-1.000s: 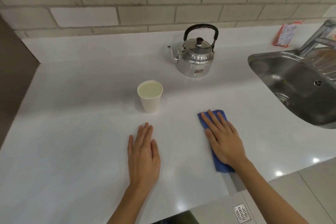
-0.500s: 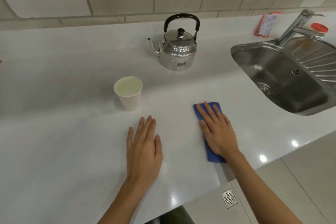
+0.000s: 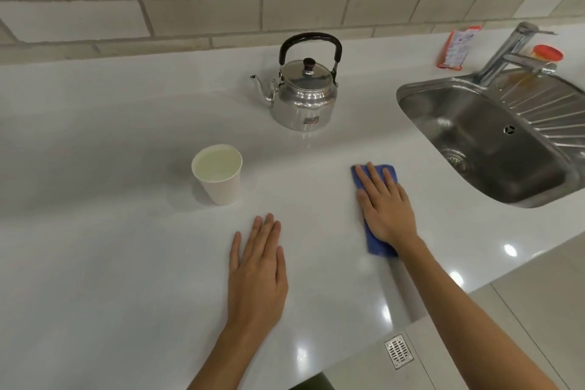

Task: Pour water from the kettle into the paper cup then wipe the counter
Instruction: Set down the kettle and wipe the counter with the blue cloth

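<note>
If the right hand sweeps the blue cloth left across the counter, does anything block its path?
Yes. The left hand lies flat on the white counter, left of the blue cloth under the right hand. The filled white paper cup stands further left and back. The steel kettle sits well behind.

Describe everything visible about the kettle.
The kettle is small, of shiny silver metal, round-bodied, with a thin curved spout pointing left and a black arched handle standing upright. Its domed lid is on, topped by a dark knob; a small label sits low on the front. It stands upright on the white counter near the tiled wall, behind the paper cup. Neither hand touches it.
</note>
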### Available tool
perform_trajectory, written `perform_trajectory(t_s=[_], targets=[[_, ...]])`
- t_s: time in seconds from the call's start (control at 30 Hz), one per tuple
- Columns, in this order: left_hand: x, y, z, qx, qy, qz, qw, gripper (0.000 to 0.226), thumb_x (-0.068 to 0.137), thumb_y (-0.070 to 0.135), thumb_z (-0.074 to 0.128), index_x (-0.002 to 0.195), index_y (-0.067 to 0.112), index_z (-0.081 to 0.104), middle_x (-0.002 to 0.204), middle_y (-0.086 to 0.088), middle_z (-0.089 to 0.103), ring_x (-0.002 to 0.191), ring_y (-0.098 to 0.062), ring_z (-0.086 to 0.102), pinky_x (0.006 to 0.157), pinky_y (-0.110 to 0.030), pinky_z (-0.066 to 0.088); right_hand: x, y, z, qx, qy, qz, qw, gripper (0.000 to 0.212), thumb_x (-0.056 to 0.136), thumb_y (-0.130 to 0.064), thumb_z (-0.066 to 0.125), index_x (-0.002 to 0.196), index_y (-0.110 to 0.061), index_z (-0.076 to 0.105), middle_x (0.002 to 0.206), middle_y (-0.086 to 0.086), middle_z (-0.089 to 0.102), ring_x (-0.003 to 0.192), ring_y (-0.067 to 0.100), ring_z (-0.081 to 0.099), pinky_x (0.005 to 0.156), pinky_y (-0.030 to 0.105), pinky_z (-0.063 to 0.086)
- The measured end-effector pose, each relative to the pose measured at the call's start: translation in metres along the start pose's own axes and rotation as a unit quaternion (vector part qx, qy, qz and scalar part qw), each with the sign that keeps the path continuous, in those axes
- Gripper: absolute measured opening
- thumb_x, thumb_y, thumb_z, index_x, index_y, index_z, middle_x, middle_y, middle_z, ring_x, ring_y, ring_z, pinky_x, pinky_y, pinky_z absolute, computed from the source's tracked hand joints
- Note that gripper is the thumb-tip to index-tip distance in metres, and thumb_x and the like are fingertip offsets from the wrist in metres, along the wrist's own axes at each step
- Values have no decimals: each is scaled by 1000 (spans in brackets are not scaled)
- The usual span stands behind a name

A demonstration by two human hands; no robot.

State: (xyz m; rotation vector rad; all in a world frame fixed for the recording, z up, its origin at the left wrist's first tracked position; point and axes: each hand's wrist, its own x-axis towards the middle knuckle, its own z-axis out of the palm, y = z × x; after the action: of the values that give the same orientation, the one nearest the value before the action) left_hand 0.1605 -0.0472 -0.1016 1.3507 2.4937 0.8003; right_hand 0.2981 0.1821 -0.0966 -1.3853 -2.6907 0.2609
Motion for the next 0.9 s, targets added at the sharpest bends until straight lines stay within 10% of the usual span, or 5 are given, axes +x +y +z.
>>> perform_trajectory(t_s=[0.33, 0.6, 0.77, 0.9], targets=[[-1, -4, 4, 29, 12, 9, 999, 49, 99, 17, 27, 146, 15, 42, 157, 3, 35, 147, -13, 25, 120, -47, 26, 45, -98, 21, 23, -62, -288, 955, 50, 105, -37, 26, 154, -36, 17, 162, -12, 18, 151, 17, 9, 121, 33, 11], [-1, -7, -15, -83, 121, -41, 988, 43, 95, 3, 40, 135, 9, 55, 148, -2, 49, 144, -17, 34, 121, -46, 25, 108, -171, 33, 27, -67, -245, 967, 50, 105, -35, 27, 155, -34, 17, 164, -10, 12, 152, 21, 7, 120, 35, 7], [7, -48, -47, -30, 194, -190, 962, 43, 95, -1, 45, 137, 5, 51, 147, -9, 49, 144, -24, 35, 122, -46, 17, 83, -123, 31, 18, -84, -377, 922, 50, 104, -41, 21, 154, -37, 16, 162, -13, 18, 151, 13, 7, 120, 30, 10], [18, -84, -60, 33, 171, -228, 958, 47, 99, 9, 40, 146, 9, 40, 157, -6, 35, 149, -20, 23, 123, -44, 8, 125, -132, 30, 27, -86, -307, 947, 49, 105, -40, 22, 153, -39, 15, 163, -12, 15, 151, 16, 8, 121, 36, 12]])
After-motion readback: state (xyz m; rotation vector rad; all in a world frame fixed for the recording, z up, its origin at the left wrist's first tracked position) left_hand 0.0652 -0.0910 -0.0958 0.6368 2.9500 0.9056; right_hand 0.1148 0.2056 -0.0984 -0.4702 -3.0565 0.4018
